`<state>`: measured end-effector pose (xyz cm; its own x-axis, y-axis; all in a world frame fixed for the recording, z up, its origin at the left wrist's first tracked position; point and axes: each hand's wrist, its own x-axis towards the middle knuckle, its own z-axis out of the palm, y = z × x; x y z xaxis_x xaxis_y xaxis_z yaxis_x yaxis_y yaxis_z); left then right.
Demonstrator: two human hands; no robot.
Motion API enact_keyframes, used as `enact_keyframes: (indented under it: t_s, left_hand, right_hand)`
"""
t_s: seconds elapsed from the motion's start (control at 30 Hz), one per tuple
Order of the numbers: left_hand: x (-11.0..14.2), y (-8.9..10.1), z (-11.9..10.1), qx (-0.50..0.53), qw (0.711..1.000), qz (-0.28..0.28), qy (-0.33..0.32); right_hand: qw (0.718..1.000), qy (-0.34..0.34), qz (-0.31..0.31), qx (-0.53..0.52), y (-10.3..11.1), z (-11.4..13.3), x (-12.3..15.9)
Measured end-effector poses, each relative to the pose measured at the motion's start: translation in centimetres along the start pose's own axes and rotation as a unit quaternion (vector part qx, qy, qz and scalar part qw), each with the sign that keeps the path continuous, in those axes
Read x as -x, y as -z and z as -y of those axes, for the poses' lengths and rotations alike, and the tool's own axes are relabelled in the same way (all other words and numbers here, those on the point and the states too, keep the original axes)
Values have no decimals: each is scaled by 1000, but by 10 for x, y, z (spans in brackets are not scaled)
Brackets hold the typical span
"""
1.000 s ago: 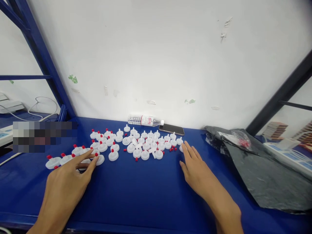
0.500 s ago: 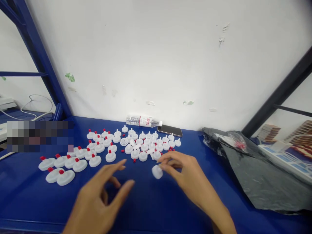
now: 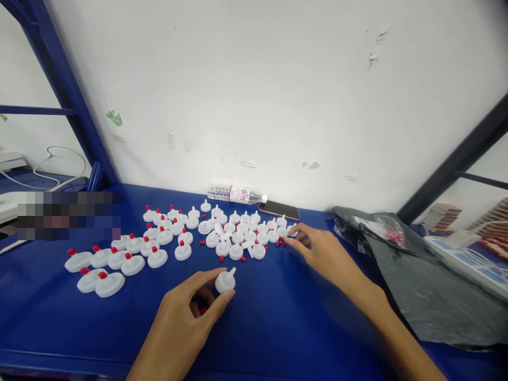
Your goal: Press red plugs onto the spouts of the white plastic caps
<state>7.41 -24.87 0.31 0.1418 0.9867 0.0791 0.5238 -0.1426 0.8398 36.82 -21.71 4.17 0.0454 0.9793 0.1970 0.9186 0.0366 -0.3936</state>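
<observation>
My left hand [image 3: 186, 312] is closed on a white plastic spout lid [image 3: 225, 282], thumb and fingers at its rim, with the bare spout tilted up to the right. A bit of red shows beneath those fingers, mostly hidden. Farther right, my right hand [image 3: 313, 246] reaches to the right end of a group of white spout lids [image 3: 238, 236]. Its thumb and index finger are slightly apart, beside small loose red caps [image 3: 281, 242]. At the left stand several white lids with red caps on their spouts [image 3: 110, 284].
A clear water bottle [image 3: 240, 194] lies along the wall, with a dark phone [image 3: 279, 210] beside it. White flat strips [image 3: 248, 244] lie among the lids. To the right are a black plastic bag [image 3: 408, 286] and a white and blue device [image 3: 464, 259]. Blue frame posts [image 3: 71, 95] flank the table.
The white lid has passed from my right hand into my left, which moved right and closed on it. My right hand has moved away to the right, toward the red caps.
</observation>
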Motion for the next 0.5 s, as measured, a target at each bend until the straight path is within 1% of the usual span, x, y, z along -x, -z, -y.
enact_keyframes:
  t_s: [0.07,0.13,0.23,0.33,0.4,0.47,0.5]
  left_hand:
    - [1,0,1,26,999,2,19]
    - [1,0,1,62,998,4,24]
    - [2,3,1,118,993,-2,16]
    - [2,7,-2,157,987,-27,16]
    - [3,10,-4,172,984,-50,25]
    - [6,11,-4,167,983,-79,22]
    - [8,11,-4,148,984,-98,11]
  right_hand:
    - [1000,3,11,18,-7,-9,-7]
    - [1000,15,8,21,-15,-11,-9]
    - [1000,27,-6,10,-24,-7,-7]
    - [999,26,-20,-2,-24,-1,-4]
    - [998,33,-48,-34,-19,7,-1]
    - [990,52,-77,-104,-14,21,6]
    - [983,63,-83,-152,-12,31,10]
